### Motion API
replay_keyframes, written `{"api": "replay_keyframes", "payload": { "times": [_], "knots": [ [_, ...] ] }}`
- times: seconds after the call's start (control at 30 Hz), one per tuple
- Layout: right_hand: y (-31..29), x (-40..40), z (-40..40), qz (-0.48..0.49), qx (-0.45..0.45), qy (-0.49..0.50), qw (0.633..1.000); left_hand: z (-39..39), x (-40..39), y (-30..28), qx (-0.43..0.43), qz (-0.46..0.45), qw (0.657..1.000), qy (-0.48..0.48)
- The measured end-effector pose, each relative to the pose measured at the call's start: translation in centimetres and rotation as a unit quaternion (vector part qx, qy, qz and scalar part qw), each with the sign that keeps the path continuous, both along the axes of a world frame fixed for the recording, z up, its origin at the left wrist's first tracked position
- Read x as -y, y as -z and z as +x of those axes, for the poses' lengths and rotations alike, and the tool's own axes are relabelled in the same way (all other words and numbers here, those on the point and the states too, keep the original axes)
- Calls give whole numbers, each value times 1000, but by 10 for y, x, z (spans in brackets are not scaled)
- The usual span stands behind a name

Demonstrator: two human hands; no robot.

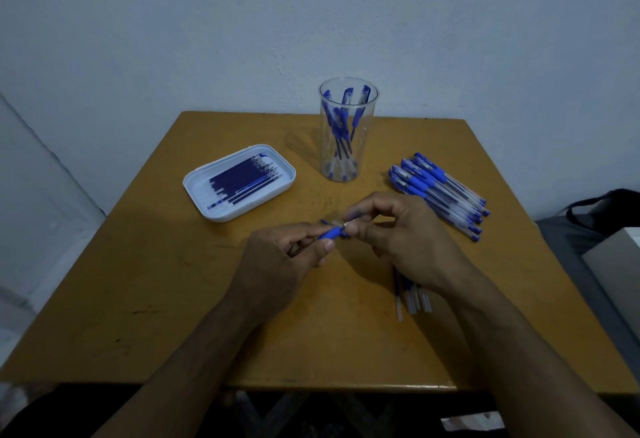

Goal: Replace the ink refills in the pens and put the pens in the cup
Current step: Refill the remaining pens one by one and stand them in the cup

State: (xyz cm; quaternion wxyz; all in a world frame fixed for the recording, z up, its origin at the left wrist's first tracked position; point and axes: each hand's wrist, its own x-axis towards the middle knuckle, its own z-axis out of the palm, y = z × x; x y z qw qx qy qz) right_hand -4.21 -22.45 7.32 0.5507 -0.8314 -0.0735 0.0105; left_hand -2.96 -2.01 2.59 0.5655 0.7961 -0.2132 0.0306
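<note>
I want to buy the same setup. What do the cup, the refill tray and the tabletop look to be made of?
Cup: clear, glossy, probably plastic, perhaps glass; the pens inside show through its wall.
Refill tray: white, smooth, opaque, likely moulded plastic, judging by its rounded corners and raised rim.
Tabletop: yellow-brown, matte, likely painted or laminated board; it shows dark scuffs and a worn front edge.

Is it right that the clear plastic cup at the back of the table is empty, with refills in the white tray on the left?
Not quite: the head view shows the clear plastic cup already holding several blue pens. The dark blue refills do lie in the white tray on the left.
</note>
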Motion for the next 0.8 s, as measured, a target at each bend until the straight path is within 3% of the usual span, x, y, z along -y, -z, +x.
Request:
{"api": "replay_keyframes", "payload": {
  "times": [0.13, 0.27, 0.43, 0.67, 0.8],
  "knots": [
    [3, -3, 1, -62, 39, 41, 996, 0, 0, 1, -2, -5, 1000, 0],
    [1, 0, 1, -17, 11, 11, 1000, 1, 0, 2, -2, -4, 1000, 1],
    [5, -2, 2, -38, 13, 25, 999, 3, -2, 6, -3, 6, 1000, -6],
    [8, -12, 2, 4, -52, 99, 994, 2, 0, 5, 129, 81, 988, -25],
    [6, -17, 0, 53, -84, 97, 990, 2, -1, 5, 135, 88, 985, -56]
  ]
}}
